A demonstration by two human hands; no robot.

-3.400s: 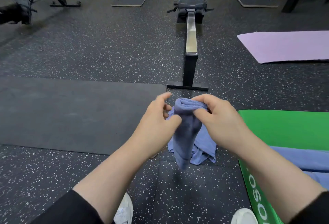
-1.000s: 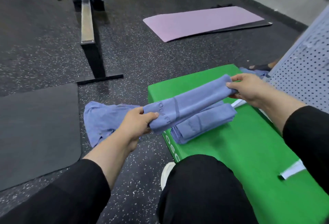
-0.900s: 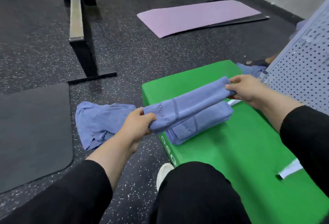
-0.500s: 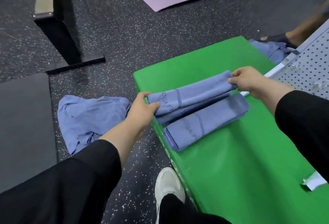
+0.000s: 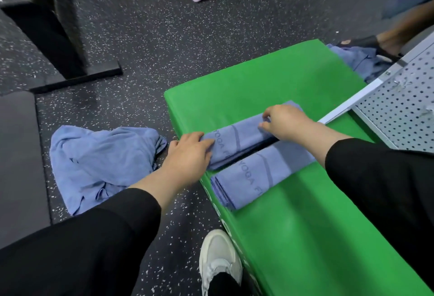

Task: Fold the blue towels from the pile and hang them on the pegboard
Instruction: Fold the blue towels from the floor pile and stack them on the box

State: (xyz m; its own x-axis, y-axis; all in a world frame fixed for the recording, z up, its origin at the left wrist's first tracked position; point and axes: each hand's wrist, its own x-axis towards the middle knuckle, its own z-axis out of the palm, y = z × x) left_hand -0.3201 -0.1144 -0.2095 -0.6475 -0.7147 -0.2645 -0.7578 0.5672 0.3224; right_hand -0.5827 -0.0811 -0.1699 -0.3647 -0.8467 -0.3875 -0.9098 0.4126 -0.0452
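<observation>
Head view: the folded towel (image 5: 237,140) lies on the green mat (image 5: 305,225), long axis running left-near to right-far — left hand (image 5: 187,157) fingers flat on its near end, right hand (image 5: 284,120) fingers loosely curled, touching its far half — beside a second folded towel (image 5: 260,175).
</observation>
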